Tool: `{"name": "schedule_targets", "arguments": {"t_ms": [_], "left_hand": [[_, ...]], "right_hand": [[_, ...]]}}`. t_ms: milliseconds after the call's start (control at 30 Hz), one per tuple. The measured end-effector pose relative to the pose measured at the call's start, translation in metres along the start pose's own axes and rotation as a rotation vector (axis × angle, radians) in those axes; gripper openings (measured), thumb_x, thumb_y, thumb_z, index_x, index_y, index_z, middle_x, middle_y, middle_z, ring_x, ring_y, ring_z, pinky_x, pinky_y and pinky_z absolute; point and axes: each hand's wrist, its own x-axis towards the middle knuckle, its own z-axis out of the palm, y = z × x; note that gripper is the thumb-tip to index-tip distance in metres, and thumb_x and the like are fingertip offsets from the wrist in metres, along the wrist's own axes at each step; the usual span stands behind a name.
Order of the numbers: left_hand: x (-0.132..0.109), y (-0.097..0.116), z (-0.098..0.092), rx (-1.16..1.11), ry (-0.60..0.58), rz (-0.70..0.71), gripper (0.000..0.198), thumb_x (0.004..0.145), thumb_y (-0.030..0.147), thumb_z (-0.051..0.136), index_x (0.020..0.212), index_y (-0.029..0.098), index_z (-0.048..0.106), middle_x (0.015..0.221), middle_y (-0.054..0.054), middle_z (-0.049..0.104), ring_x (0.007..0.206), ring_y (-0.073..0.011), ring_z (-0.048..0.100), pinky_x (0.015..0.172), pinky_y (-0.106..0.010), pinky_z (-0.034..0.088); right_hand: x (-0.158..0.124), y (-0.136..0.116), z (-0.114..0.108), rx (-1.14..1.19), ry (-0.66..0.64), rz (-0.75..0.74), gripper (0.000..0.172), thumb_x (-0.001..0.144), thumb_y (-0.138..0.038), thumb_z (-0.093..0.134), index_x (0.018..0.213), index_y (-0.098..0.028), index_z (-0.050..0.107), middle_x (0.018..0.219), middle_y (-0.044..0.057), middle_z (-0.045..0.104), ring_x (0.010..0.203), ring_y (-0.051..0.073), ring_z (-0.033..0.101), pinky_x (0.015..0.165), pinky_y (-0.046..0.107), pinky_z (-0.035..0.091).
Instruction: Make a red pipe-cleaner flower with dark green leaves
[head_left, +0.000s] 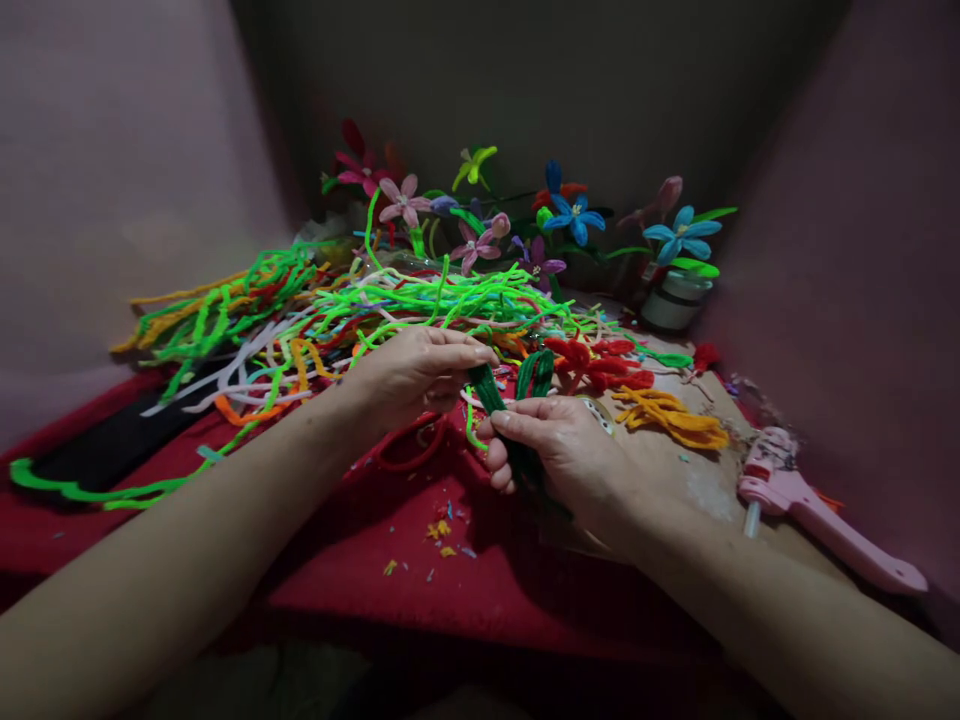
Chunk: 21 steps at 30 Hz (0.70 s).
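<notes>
Person at a bench (480, 590) covered in red cloth, both forearms reaching in from the near side. Left hand (439, 368): grip narrow, thumb and fingers pinched on the upper end of a dark green fuzzy strip (486, 388). Right hand (574, 445), lower and nearer the body: grip closed on the same strip, thumb laid across it, more dark green showing below the palm. The strip slants between the two hands, held above the cloth. A dark green loop (535, 375) stands up just behind the right hand; whether it joins the strip cannot be told. Beyond the hands, a wide tangle of fuzzy stems (450, 300), mostly bright green, with white, red and orange among them. To its left, a bundle of yellow and green stems (217, 310). At the back, fuzzy flowers in pink, blue, purple and yellow-green, a light blue flower (682, 238) above a pale jar (675, 300). Right of the hands: red fuzzy pieces (600, 365), a yellow-orange bundle (671, 418) and, farther right, a pink glue gun (836, 525) lying at a slant, nozzle hard to make out. Small coloured scraps (442, 530) dot the cloth before the hands.
</notes>
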Motion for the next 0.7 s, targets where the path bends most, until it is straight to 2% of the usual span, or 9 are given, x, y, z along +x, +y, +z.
{"name": "schedule_targets", "arguments": {"t_ms": [100, 200, 333, 500, 567, 700], "left_hand": [[0.000, -0.003, 0.008, -0.175, -0.058, -0.077, 0.016, 0.074, 0.027, 0.064, 0.079, 0.012, 0.064, 0.042, 0.008, 0.031, 0.037, -0.0034, 0.024, 0.037, -0.017, 0.020], [-0.001, -0.005, 0.015, -0.204, 0.016, -0.091, 0.017, 0.075, 0.027, 0.064, 0.066, 0.013, 0.060, 0.039, 0.008, 0.035, 0.035, -0.0027, 0.028, 0.037, -0.016, 0.024], [-0.005, -0.004, 0.024, -0.093, 0.178, -0.030, 0.029, 0.075, 0.027, 0.062, 0.053, 0.014, 0.050, 0.036, 0.007, 0.037, 0.032, -0.0023, 0.029, 0.034, -0.015, 0.022], [-0.009, 0.000, 0.028, 0.169, 0.327, 0.088, 0.035, 0.074, 0.025, 0.064, 0.046, 0.013, 0.045, 0.034, 0.007, 0.034, 0.030, -0.0006, 0.025, 0.032, -0.016, 0.014], [-0.008, -0.001, 0.025, 0.120, 0.287, 0.083, 0.035, 0.073, 0.027, 0.065, 0.047, 0.014, 0.046, 0.035, 0.008, 0.034, 0.030, -0.0008, 0.026, 0.032, -0.016, 0.016], [-0.003, -0.009, 0.018, -0.109, 0.063, -0.021, 0.027, 0.071, 0.033, 0.068, 0.058, 0.014, 0.054, 0.038, 0.008, 0.036, 0.033, -0.0024, 0.031, 0.035, -0.016, 0.024]], "right_hand": [[0.000, -0.002, 0.000, 0.004, 0.016, -0.010, 0.019, 0.085, -0.013, 0.046, 0.071, -0.011, 0.058, 0.053, 0.001, 0.058, 0.041, 0.008, 0.054, 0.042, 0.018, 0.041], [0.000, -0.002, -0.001, 0.017, 0.017, -0.017, 0.017, 0.085, -0.014, 0.047, 0.073, -0.012, 0.058, 0.054, 0.001, 0.058, 0.042, 0.008, 0.054, 0.043, 0.018, 0.042], [0.002, 0.000, -0.001, 0.037, 0.009, -0.015, 0.017, 0.086, -0.015, 0.046, 0.073, -0.012, 0.056, 0.054, 0.001, 0.059, 0.042, 0.008, 0.055, 0.044, 0.019, 0.043], [0.003, 0.002, 0.001, 0.042, 0.014, -0.005, 0.019, 0.087, -0.015, 0.045, 0.073, -0.011, 0.057, 0.054, 0.002, 0.059, 0.042, 0.008, 0.055, 0.043, 0.019, 0.044], [0.002, 0.001, 0.001, 0.039, 0.023, -0.003, 0.018, 0.087, -0.014, 0.045, 0.073, -0.011, 0.057, 0.054, 0.002, 0.060, 0.041, 0.008, 0.055, 0.043, 0.018, 0.044], [0.003, 0.000, 0.000, 0.057, 0.015, -0.007, 0.018, 0.086, -0.013, 0.045, 0.073, -0.012, 0.057, 0.052, 0.002, 0.060, 0.041, 0.009, 0.056, 0.043, 0.020, 0.045]]}}
